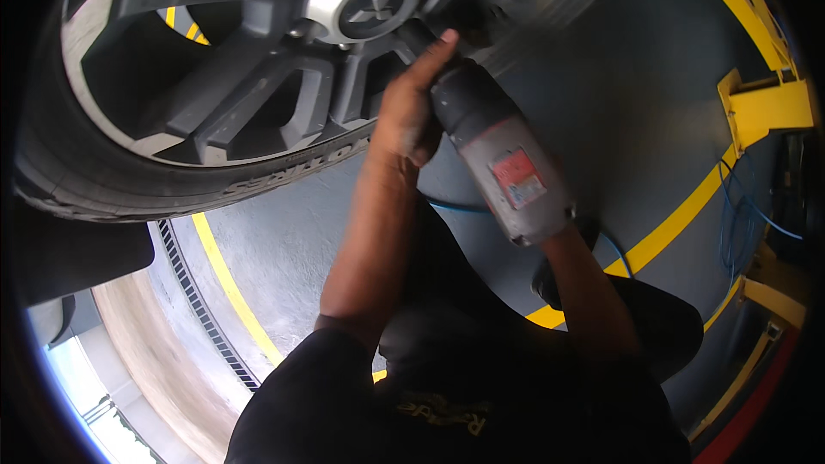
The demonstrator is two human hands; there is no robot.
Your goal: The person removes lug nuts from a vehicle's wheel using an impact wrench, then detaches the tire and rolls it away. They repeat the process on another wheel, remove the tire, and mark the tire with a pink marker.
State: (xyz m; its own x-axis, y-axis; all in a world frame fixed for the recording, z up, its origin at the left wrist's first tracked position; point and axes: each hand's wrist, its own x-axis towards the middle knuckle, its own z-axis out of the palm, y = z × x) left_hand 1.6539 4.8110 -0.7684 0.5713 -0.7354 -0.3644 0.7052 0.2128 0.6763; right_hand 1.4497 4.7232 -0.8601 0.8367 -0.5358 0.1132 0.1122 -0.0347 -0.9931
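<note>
A grey and black impact wrench (507, 146) with a red label slants up toward the wheel's hub. My left hand (408, 116) is closed around its front end, thumb stretched along the nose; the other fingers are partly hidden. Behind the tool's rear end, my right hand (559, 239) grips it, with the fingers out of sight. The wrench's socket (417, 33) meets the grey alloy wheel (266, 77) beside the silver hub centre (365, 0) and its dark cap. Several lug nuts show around the hub, including one shiny lug nut (297, 31). A black tyre (172, 193) surrounds the wheel.
A blue air hose (455, 206) runs behind my arms, and more blue hose (735, 223) lies coiled at the right. Yellow metal lift parts (760, 116) stand at far right. Below the tyre, a floor drain grate (198, 292) runs beside a yellow line (228, 279).
</note>
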